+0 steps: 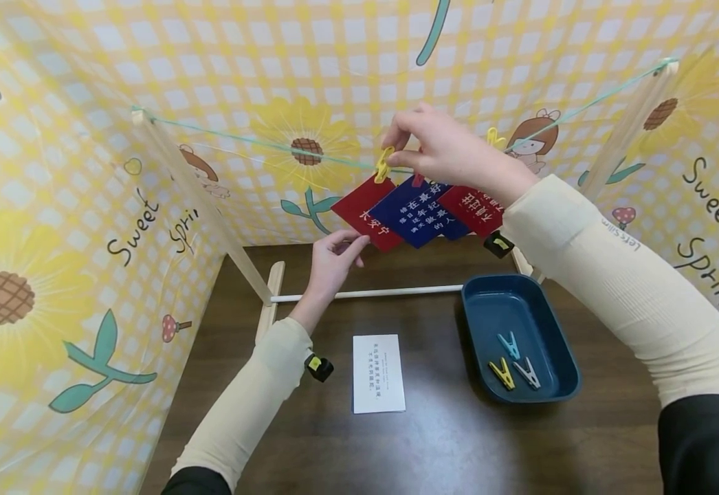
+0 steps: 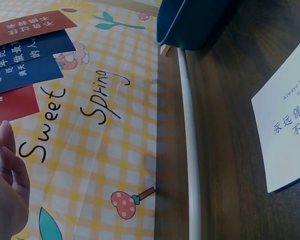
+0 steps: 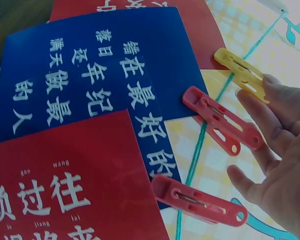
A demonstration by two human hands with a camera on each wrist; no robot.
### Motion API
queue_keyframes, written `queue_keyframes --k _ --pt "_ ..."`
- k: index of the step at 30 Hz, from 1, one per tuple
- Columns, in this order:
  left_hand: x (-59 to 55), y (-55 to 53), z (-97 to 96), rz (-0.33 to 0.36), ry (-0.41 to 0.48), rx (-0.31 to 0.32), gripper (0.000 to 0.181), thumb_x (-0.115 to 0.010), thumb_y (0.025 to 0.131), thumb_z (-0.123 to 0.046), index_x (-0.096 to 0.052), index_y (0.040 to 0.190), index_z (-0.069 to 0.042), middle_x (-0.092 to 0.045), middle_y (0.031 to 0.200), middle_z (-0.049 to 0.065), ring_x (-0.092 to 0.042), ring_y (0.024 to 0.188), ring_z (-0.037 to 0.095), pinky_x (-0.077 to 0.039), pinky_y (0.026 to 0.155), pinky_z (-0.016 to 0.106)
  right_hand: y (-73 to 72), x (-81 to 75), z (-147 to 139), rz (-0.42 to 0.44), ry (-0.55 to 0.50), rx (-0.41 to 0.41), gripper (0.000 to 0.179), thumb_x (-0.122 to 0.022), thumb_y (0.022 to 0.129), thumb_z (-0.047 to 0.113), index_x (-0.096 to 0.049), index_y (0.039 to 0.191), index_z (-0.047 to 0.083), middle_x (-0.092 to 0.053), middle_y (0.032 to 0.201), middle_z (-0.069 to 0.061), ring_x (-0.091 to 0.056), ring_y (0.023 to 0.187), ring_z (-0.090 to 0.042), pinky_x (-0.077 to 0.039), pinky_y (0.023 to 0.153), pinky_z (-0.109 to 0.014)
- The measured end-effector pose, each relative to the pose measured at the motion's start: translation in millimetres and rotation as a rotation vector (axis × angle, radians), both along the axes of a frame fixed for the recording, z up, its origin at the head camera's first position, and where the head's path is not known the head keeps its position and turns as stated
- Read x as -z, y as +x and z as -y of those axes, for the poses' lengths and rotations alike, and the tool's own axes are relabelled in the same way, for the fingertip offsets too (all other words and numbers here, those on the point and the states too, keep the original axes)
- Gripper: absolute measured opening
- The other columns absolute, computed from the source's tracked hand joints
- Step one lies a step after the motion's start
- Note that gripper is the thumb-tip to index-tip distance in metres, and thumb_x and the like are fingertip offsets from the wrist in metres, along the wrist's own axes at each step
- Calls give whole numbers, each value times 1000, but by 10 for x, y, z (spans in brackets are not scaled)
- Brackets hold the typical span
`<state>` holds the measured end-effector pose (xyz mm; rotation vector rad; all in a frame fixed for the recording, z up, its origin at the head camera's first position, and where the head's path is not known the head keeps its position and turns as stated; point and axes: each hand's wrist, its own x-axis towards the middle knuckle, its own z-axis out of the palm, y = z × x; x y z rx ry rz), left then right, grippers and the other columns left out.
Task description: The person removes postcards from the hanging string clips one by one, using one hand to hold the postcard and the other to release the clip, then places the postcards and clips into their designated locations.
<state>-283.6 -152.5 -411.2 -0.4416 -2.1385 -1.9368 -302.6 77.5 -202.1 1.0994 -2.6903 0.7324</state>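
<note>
My right hand pinches a yellow clothespin at the green line. In the right wrist view that yellow clothespin sits over the line at the edge of a red card. The thumb and fingers of my left hand hold the lower corner of this red card. To its right hang overlapping blue cards and another red card with white writing. Two red clothespins grip the line beside my right fingers. A yellow clothespin shows partly behind the right hand.
Wooden posts carry the line's ends, joined low down by a white rod. On the dark table lie white printed cards. A dark blue basin at right holds blue, yellow and pale clothespins. Yellow checked cloth stands behind.
</note>
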Motion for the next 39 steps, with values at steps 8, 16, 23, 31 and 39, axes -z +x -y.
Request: queue_keyframes --k 8,16,23,31,39 --pt "-3 1 -3 -8 5 5 18 -76 97 -13 -76 101 4 -73 86 -3 -59 63 48 -40 52 22 14 22 -23 -43 -72 34 15 -66 103 13 -66 110 -1 -69 111 -14 -52 114 -30 -43 95 -44" --pt "-6 -3 14 -15 18 10 19 -77 97 -14 -76 101 5 -73 83 -5 -61 54 15 -37 50 22 24 56 -51 -79 -158 37 13 -65 103 13 -67 106 0 -56 103 -10 -71 67 -28 -47 78 -30" --pt "-6 -7 81 -16 8 -10 18 -78 96 -14 -77 102 3 -73 83 -6 -61 56 24 -35 50 22 7 51 -33 -183 -185 21 14 -68 101 11 -69 104 -3 -68 100 -15 -49 99 -28 -34 78 -33" --pt "21 5 163 -11 9 -24 20 -78 95 -15 -78 104 3 -72 82 -5 -62 56 16 -38 52 22 65 47 -34 -179 -200 53 14 -67 102 13 -69 106 -1 -63 102 -15 -47 99 -27 -36 78 -33" --pt "9 27 216 -8 22 -62 21 -79 95 -14 -77 104 6 -73 80 -7 -63 54 15 -38 49 21 154 32 -57 -207 -215 31 14 -68 102 10 -68 105 -3 -61 103 -17 -47 104 -29 -37 84 -35"
